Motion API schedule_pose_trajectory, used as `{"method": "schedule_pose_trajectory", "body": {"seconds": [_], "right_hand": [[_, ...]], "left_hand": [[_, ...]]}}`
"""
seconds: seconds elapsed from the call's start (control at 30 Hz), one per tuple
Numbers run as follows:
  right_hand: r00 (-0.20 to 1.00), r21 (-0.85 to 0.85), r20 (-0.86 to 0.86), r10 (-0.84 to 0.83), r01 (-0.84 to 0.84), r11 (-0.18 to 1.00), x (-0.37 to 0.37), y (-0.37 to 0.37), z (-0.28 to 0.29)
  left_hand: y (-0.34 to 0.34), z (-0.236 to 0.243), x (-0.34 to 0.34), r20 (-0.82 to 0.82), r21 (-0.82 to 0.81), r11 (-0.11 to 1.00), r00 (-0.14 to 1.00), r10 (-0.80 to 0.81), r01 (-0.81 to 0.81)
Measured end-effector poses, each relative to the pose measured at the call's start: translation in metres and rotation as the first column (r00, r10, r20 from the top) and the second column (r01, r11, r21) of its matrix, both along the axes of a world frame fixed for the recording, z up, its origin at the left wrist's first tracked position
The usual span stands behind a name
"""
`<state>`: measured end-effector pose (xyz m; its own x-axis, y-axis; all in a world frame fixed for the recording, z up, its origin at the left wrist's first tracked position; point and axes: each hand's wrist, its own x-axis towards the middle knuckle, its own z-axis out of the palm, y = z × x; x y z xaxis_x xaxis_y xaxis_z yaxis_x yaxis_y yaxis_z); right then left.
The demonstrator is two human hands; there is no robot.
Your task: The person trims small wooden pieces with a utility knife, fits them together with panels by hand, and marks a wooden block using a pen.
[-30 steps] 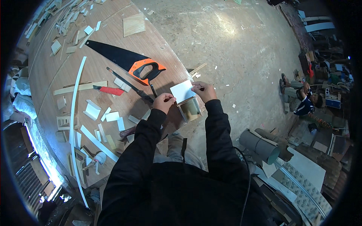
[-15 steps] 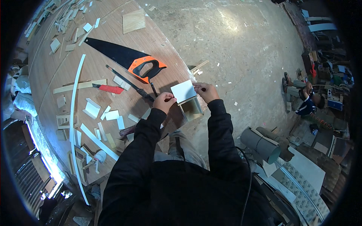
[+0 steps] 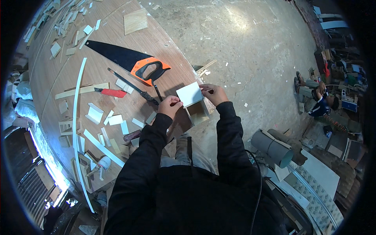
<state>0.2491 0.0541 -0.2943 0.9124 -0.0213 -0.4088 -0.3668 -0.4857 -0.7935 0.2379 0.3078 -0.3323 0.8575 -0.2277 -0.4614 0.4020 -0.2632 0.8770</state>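
A small white square panel (image 3: 189, 94) lies across part of a small wooden box (image 3: 198, 113) at the table's near right corner. The box's near part shows beyond the panel. My left hand (image 3: 170, 107) pinches the panel's left edge between thumb and finger. At its right edge, my right hand (image 3: 215, 94) is closed in a similar pinch. Left of my left hand rest a dark slim tool (image 3: 133, 85) and a short dark stick (image 3: 158, 93). A handsaw (image 3: 129, 62) with an orange and black handle lies farther off on the wooden tabletop (image 3: 105, 23).
A red utility knife (image 3: 112, 93), a long curved white strip (image 3: 75, 129) and several white offcuts (image 3: 94, 112) spread over the table's left side. A glue bottle (image 3: 103, 163) lies near its edge. To the right, grey rolled sheets (image 3: 272, 149) stand on the floor; a person (image 3: 321, 102) sits beyond.
The whole view has shifted slightly. Both hands keep their pinch at the panel's edges, and the panel stays on the box in nearly the same position.
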Motion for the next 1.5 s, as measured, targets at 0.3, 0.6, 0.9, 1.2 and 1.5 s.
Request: {"method": "schedule_pose_trajectory", "body": {"seconds": [0.3, 0.6, 0.9, 1.2, 1.5], "right_hand": [[0.999, 0.072, -0.052, 0.016, -0.012, 0.997, -0.003, -0.003, -0.002], [0.999, 0.091, -0.049, 0.013, -0.008, 0.996, -0.005, -0.004, -0.006], [0.999, 0.06, -0.043, 0.028, -0.025, 0.998, -0.005, -0.005, -0.005], [0.998, 0.029, -0.053, 0.02, -0.018, 0.999, -0.007, -0.004, -0.001], [0.999, 0.023, -0.051, 0.015, -0.014, 1.0, -0.008, -0.003, -0.004]], "left_hand": [[0.003, -0.016, -0.003, 0.001, -0.095, 0.994, 0.999, 0.054, -0.054], [0.004, -0.013, -0.004, -0.002, -0.095, 0.994, 0.999, 0.054, -0.054], [0.001, -0.01, -0.004, 0.005, -0.118, 0.99, 0.997, 0.071, -0.07], [0.001, -0.012, -0.005, 0.017, -0.053, 0.998, 0.999, 0.036, -0.035], [-0.002, -0.017, -0.007, 0.024, -0.108, 0.991, 0.997, 0.078, -0.075]]}}
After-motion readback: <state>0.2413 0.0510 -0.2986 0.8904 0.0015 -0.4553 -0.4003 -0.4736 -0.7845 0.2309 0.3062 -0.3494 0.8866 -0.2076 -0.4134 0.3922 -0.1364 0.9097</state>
